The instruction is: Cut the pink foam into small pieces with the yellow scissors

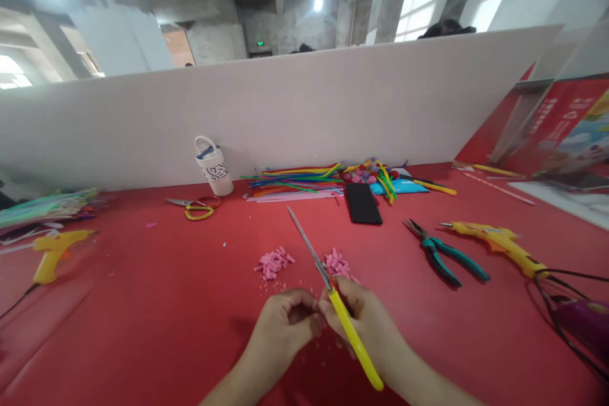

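Note:
Scissors (308,242) with a yellow handle rest in my right hand (364,314), blades pointing away and to the left over the red table. The fingers of my right hand are closed around them near the pivot. My left hand (288,323) is closed in a pinch, its fingertips meeting those of my right hand. Whatever sits between the left fingertips is too small or hidden to name. Beyond my left hand lies a pile of small pink cut pieces (273,263). A second pink pile (339,264) lies just beyond my right hand, partly behind the scissors. Tiny pink scraps are scattered around.
Pliers (440,252) and a yellow glue gun (499,244) lie at right, another glue gun (57,254) at left. Farther back are a phone (363,204), colourful craft stems (295,179), second scissors (198,210) and a white cup (216,171) by a white partition (285,114).

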